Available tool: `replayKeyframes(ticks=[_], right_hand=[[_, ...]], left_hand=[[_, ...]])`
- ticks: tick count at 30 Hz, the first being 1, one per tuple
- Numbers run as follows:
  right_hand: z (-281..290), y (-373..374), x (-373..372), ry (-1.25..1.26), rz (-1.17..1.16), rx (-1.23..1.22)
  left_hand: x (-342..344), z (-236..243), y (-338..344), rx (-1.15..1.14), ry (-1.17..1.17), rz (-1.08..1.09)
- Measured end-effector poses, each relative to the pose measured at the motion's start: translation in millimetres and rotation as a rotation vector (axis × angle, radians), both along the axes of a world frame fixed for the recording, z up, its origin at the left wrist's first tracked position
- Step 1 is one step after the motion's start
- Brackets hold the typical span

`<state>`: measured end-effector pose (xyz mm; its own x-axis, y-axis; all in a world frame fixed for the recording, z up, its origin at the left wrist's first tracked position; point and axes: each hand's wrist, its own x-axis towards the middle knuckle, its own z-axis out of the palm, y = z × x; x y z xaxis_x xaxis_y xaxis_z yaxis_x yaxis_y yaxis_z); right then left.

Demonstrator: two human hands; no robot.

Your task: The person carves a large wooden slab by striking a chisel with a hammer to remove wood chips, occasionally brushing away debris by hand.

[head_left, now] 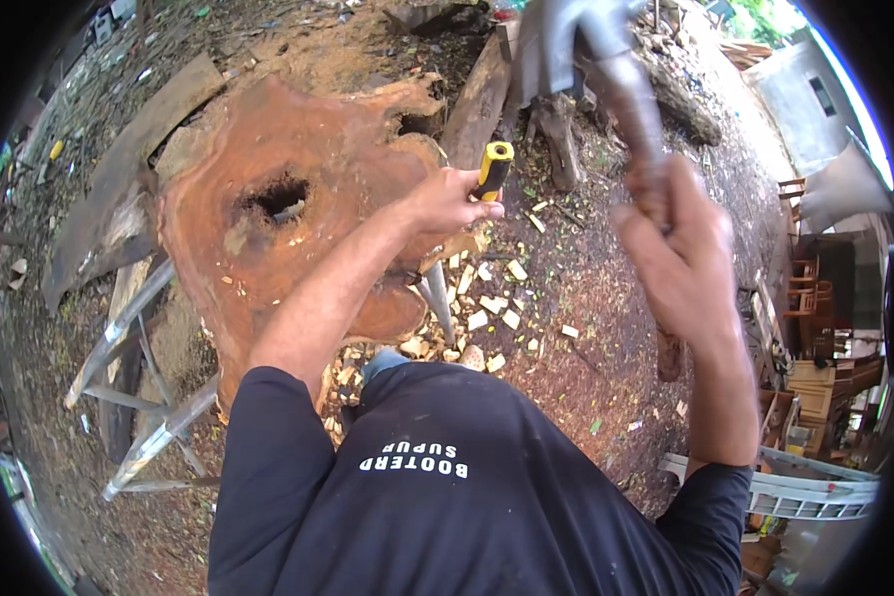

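Observation:
A thick reddish-brown wood slab with a dark hole and an irregular edge lies in front of me, raised on metal legs. At its right edge my left hand is closed round the yellow-and-black handle of a chisel. The handle's end points up; the blade is hidden below my hand. My right hand grips the handle of a hammer, raised to the right of the slab. Its metal head is smeared by motion at the top of the view, apart from the chisel.
Pale wood chips litter the ground by the slab's right edge. Metal stand legs stick out at left, beside a weathered board. Logs lie beyond the slab. Far right are wooden furniture pieces and a pale ladder-like frame.

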<state>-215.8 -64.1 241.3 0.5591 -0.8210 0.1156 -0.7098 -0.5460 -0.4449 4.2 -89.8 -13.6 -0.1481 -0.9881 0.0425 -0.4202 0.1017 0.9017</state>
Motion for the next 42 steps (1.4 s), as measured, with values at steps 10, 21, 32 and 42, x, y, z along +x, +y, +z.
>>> replayKeyframes(ticks=[10,21,32,42], right_hand=[[-46,-16,-10,0.353,0.042,0.056],[-97,-20,-28,0.478,0.067,0.007],[-68,-1,-20,-0.133,0.030,-0.044],[-134,1,-75,0.155,-0.195,0.458]], left_hand=[[-18,-15,-15,-0.025,0.064,-0.036],[-23,-19,-21,-0.113,-0.057,-0.056],[-16,-13,-9,-0.051,-0.046,0.023],[-89,-33,27,-0.086,-0.443,-0.082]])
